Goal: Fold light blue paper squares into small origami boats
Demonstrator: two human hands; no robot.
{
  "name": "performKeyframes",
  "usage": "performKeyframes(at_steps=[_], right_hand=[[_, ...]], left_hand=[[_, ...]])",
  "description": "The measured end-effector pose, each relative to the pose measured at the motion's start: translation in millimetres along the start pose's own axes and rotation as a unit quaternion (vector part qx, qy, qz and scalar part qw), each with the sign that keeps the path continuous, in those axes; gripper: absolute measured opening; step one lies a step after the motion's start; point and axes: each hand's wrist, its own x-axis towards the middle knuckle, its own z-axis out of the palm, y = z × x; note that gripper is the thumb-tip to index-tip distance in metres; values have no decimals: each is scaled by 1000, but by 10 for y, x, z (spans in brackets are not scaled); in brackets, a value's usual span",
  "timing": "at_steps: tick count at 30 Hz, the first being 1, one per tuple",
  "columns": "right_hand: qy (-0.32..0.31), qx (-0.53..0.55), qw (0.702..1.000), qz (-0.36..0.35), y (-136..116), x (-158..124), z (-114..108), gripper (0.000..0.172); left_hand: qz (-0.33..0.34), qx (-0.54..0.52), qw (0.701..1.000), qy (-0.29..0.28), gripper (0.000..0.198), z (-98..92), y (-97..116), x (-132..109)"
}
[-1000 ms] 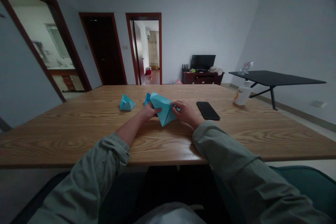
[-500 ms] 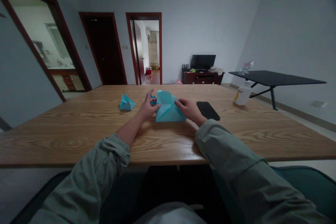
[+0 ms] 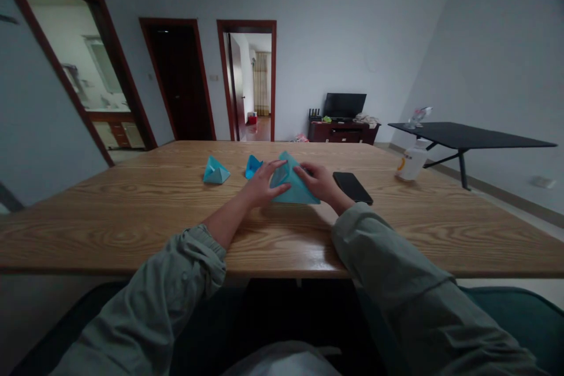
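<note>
Blue folded paper (image 3: pixel 296 189) lies on the wooden counter (image 3: pixel 132 211); left hand (image 3: pixel 263 184) presses flat on it, right hand (image 3: pixel 321 183) seemingly pinches its far edge.

The blue paper (image 3: pixel 294 187), lifted between both hands a second ago, was laid flat on the table (image 3: pixel 132 211). The left hand (image 3: pixel 264 183) moved onto it, fingers spread.

Wooden table (image 3: pixel 132 217). Blue folded paper (image 3: pixel 297 191) flat under left fingers (image 3: pixel 275 179) and right fingers (image 3: pixel 304 173). Left of left fingers: small pyramid (image 3: pixel 252 165) near, second pyramid (image 3: pixel 215 171) farther. Right of right fingers: black phone (image 3: pixel 352 187); white bottle (image 3: pixel 410 163) well apart.
</note>
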Motion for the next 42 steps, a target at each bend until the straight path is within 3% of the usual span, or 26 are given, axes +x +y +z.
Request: performKeyframes(at_steps=[7, 11, 15, 20, 23, 28, 33, 38, 42], right_hand=[[6, 17, 1000, 12, 6, 22, -56, 43], [32, -8, 999, -2, -1, -7, -25, 40], [82, -100, 991, -20, -70, -56, 58, 37], [113, -215, 962, -122, -217, -79, 124, 33], [93, -250, 951, -154, -258, -77, 161, 31], [31, -278, 945, -170, -280, -114, 247, 32], [38, -232, 956, -176, -332, -152, 257, 42], [110, -203, 962, -144, -275, -100, 166, 47], [200, -220, 947, -119, -175, -37, 64, 50]], left_hand=[[-39, -13, 999, 13, 40, 8, -35, 6], [-76, -22, 994, 81, 35, -17, -105, 21], [-88, -12, 984, 153, 23, -36, -22, 38], [-133, -154, 974, 95, 38, 64, 174, 64], [-178, -208, 957, 98, 47, 100, 193, 87], [-199, -197, 948, 154, 46, 42, 128, 94], [-169, -123, 956, 206, 39, 0, 41, 76], [-153, -67, 961, 220, 35, -33, -36, 80], [-119, 0, 966, 230, 30, -78, -33, 97]])
